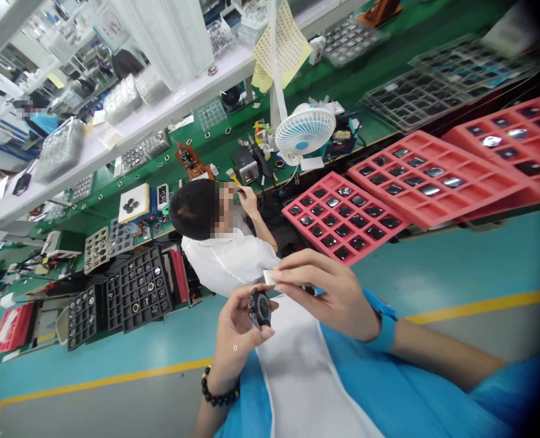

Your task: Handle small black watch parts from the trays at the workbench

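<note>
My left hand [237, 325] is closed around the rim of a dark round watch case [259, 308], its face turned to the right. Just above and to the right, my right hand [327, 292] pinches a small white piece [269, 277] between thumb and fingers; whether it is an eraser, cloth or something else I cannot tell. A small gap lies between the white piece and the watch case. Part of a dark object [310, 290] shows under the right hand's fingers, too little of it to name.
A seated co-worker in a white shirt [228, 258] is directly ahead, close to my hands. Red compartment trays [402, 222] of dark round parts stand on the right, black trays [128, 328] on the left. Behind are a green bench [169, 176] and a fan [305, 131].
</note>
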A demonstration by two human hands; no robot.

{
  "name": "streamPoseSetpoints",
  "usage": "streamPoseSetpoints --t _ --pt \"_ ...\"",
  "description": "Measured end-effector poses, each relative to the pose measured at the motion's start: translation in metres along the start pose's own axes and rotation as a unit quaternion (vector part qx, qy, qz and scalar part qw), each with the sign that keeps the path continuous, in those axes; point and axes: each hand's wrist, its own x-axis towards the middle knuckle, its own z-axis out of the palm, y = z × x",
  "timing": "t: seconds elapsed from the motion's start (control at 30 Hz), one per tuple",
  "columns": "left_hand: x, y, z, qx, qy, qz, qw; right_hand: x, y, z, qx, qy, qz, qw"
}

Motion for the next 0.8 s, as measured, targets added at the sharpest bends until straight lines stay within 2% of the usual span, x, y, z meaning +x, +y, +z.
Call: streamPoseSetpoints --t 0.3,0.8 --pt "0.002 -0.008 -0.002 -0.034 -0.005 0.023 0.999 -0.007 0.000 0.001 0.020 -0.036 -0.001 0.999" --pt "0.004 0.002 0.004 0.040 0.037 0.046 0.997 -0.015 -0.002 0.001 0.042 -0.083 -0.044 0.995"
